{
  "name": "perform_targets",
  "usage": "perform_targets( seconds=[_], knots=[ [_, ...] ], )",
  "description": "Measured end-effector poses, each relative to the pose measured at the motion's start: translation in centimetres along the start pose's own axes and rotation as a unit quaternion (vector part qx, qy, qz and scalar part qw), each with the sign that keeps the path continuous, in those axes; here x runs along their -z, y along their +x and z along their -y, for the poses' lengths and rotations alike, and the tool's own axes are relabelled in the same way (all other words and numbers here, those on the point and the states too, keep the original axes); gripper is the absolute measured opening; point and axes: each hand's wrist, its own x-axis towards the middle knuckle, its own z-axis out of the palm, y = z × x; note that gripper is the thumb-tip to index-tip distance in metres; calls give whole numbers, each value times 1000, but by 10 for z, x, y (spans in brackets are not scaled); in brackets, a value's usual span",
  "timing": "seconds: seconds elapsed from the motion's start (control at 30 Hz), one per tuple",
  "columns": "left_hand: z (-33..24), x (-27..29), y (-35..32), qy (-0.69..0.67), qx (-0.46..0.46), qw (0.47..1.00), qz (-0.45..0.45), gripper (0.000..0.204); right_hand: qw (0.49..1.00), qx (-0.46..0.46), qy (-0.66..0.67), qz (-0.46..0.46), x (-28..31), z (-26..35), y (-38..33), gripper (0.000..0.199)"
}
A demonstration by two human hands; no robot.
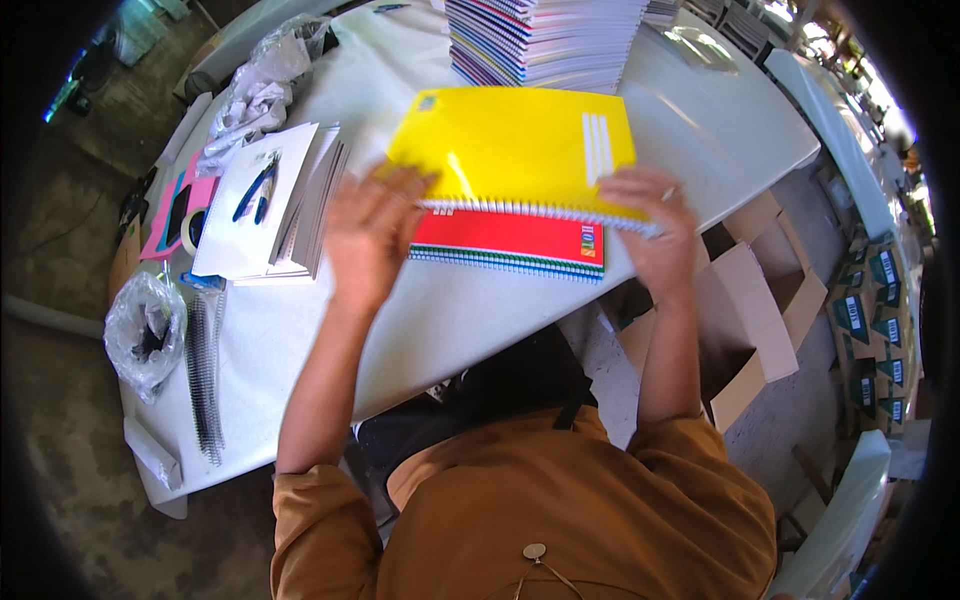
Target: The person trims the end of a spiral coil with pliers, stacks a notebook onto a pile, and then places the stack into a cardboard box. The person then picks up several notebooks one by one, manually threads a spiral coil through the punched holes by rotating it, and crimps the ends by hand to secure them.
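Observation:
A yellow spiral notebook (510,140) is between my two hands, its white coil edge toward me. At its left near corner my left hand (375,225) is closed around the edge, a little blurred by motion. My right hand (652,215) grips the right near corner, fingers over the cover. Partly hidden beneath lies a red spiral notebook (510,238), on top of others with green and blue coils. Behind them rises a tall stack of spiral notebooks (545,45).
To the left, pliers (262,190) lie on a stack of white sheets or boards (235,225). Nearby are a clear plastic bag (146,330), loose wire coils (204,380), a tape roll (190,232) and a phone (178,215). Open cardboard boxes (735,310) stand below the table's right edge.

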Motion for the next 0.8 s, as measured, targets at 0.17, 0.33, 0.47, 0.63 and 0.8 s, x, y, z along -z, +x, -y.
perform_targets(
  seconds=[0.17, 0.33, 0.47, 0.63, 0.8],
  knots=[
    [2, -47, -70, -83, 80, 985, 125, 49, 983, -118, 25, 140, -36, -26, -79, 37],
    [3, -48, -80, -92, 264, 937, 209, 70, 986, -154, -70, 11, -64, -21, -95, 54],
    [5, -42, -83, -41, 280, 929, 239, 66, 984, -165, -50, -47, -71, -23, -101, 49],
    [11, -35, -82, -12, 264, 936, 234, 61, 977, -176, -50, -106, -84, -26, -101, 43],
    [71, -1, -56, 115, 222, 964, 90, 42, 974, -151, -80, -149, -84, -24, -103, 44]
  ],
)
